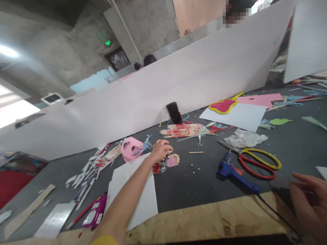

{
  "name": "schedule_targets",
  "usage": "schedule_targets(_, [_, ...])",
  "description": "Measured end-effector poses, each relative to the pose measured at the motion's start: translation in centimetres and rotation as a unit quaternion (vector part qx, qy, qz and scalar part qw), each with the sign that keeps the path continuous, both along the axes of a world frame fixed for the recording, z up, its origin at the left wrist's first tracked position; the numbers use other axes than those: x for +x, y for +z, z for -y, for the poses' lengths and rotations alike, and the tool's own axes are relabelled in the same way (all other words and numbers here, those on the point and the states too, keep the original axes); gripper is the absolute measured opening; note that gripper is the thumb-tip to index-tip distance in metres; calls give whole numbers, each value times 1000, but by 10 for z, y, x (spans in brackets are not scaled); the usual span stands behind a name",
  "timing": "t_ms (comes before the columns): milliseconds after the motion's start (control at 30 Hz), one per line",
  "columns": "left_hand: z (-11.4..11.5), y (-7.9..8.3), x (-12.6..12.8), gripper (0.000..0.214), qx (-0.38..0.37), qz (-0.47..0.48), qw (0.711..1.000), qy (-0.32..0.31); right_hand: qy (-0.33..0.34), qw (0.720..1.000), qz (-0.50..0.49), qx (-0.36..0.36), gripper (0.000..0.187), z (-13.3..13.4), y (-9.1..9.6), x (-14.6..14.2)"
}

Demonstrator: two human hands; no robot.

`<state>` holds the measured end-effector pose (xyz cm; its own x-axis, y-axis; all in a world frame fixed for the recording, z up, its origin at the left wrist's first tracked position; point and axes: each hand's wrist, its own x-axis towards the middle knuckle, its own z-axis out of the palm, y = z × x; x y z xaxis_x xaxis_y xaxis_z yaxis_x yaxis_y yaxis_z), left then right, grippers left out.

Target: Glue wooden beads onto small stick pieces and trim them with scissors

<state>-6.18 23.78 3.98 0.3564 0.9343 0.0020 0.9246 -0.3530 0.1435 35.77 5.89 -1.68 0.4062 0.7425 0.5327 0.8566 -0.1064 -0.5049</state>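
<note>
Pink piece (pixel 173 162), bead-edged, flat on desk (pixel 178 190) beside clear pack (pixel 159 168). Left hand (pixel 160 150) at bead edge, fingers curled; grip cannot be told. Right hand (pixel 310 199): fingers apart, near glue gun (pixel 237 177), presumably for ready reach. Phone (pixel 174 113) propped on partition (pixel 143 102).

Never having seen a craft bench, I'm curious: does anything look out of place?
A crumpled white wad lies behind the scissors, unlike the flat white paper nearby. Pale crumbs are scattered right of the left hand, as if spilled, and one thin stick lies apart from the stick bundle.
</note>
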Motion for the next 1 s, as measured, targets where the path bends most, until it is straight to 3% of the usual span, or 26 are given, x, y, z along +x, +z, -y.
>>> schedule_targets(100, [-4, -7, 0, 16, -25, -13, 999, -15, 35, 999, 33, 7, 28, 0, 3, -2])
schedule_targets(233, [-9, -13, -4, 16, -35, -16, 999, -15, 34, 998, 51, 12, 26, 1, -1, -1])
schedule_targets(533, [-19, -15, -21, 21, -14, 12, 1000, -6, 49, 996, 71, 18, 27, 1, -7, -2])
schedule_targets(767, [-14, -18, -7, 18, 0, 19, 1000, -20, 73, 995, 62, 6, 25, -1, -4, -5])
schedule_targets(1000, [-8, -7, 11, 23, 48, 12, 999, 13, 43, 999, -11, -8, 20, 2, 15, -12])
